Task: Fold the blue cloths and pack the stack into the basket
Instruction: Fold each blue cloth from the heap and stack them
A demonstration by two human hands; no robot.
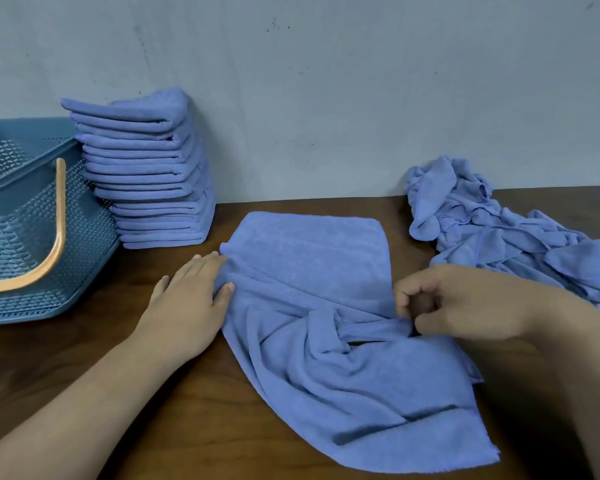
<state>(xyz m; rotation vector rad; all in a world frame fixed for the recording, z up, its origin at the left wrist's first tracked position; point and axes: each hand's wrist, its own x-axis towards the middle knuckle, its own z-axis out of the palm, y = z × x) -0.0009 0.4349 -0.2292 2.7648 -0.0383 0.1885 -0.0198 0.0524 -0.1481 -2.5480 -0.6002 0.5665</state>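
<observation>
A blue cloth (312,271) lies spread and partly rumpled on the brown table in front of me. My left hand (191,299) rests flat at its left edge, fingers straight, thumb touching the fabric. My right hand (458,303) pinches a bunched fold of the cloth at its right side. A tall stack of folded blue cloths (149,171) stands against the wall at the back left. Beside it on the left sits the blue perforated basket (87,233) with an orange handle (58,244). A heap of unfolded blue cloths (499,226) lies at the back right.
The grey wall (326,81) closes off the back of the table. Bare brown tabletop (187,410) shows between my arms and in front of the basket. The cloth's near end hangs toward the table's front edge.
</observation>
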